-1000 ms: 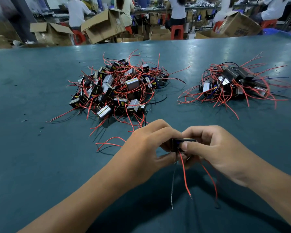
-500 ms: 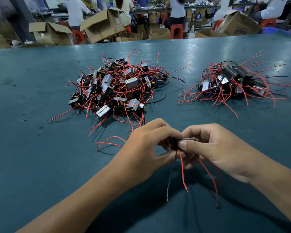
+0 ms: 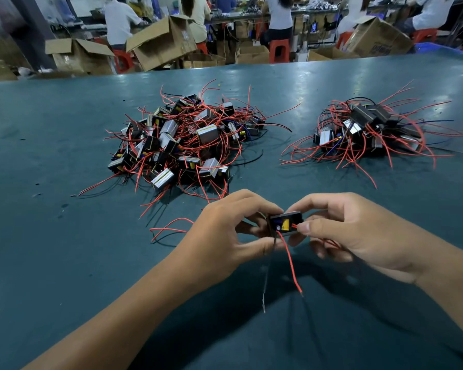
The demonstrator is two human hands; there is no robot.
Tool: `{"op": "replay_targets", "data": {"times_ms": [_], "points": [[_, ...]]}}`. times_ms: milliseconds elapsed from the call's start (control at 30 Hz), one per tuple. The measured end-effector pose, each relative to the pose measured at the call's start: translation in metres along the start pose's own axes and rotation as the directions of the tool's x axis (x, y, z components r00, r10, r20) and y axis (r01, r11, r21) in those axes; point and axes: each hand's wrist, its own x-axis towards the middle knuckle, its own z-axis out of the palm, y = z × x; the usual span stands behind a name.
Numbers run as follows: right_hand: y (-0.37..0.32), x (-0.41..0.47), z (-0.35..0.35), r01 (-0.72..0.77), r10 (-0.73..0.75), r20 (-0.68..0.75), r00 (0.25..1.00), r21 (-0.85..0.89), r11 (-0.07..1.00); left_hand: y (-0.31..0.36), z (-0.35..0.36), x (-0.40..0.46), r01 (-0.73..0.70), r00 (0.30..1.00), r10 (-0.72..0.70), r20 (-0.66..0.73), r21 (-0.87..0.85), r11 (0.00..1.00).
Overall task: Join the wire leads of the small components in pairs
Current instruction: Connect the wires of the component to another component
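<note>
Two hands hold one small component (image 3: 286, 223) above a teal counter (image 3: 51, 236). The left hand (image 3: 225, 236) and right hand (image 3: 358, 236) pinch it; a red lead (image 3: 290, 263) dangles. Two component piles lie beyond: big pile (image 3: 187, 140), small pile (image 3: 369, 129).

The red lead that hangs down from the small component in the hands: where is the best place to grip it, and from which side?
Probably near its free end, pinched from the right. The red lead hangs clear below the component, and the thin dark lead hangs just to its left.

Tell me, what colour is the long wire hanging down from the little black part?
Red, seen best in the head view.
</note>
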Motion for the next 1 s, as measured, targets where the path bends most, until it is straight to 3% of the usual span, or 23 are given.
{"op": "replay_targets", "data": {"times_ms": [300, 500, 700, 867, 1000], "points": [[0.002, 0.001, 0.0, 0.0, -0.001, -0.022, 1.0, -0.039, 0.999, 0.001, -0.003, 0.0, 0.012, 1.0, -0.012, 0.014, 0.002, 1.0], [0.005, 0.003, -0.003, 0.021, -0.022, -0.015, 1.0, -0.074, 0.997, -0.004, -0.001, -0.002, 0.128, 0.992, -0.125, 0.029, -0.247, 0.961], [0.01, -0.002, 0.0, 0.2, -0.236, -0.025, 0.971, -0.451, 0.87, -0.003, 0.0, -0.001, 0.092, 0.995, -0.095, -0.007, -0.196, 0.976], [0.01, 0.001, 0.001, 0.212, -0.215, -0.006, 0.977, -0.129, 0.969, -0.003, 0.001, -0.001, 0.08, 0.996, -0.085, -0.022, -0.177, 0.981], [0.011, 0.003, 0.007, 0.194, -0.194, 0.004, 0.981, -0.075, 0.978, -0.003, 0.004, 0.0, 0.059, 0.996, -0.067, -0.052, -0.148, 0.987]]}}
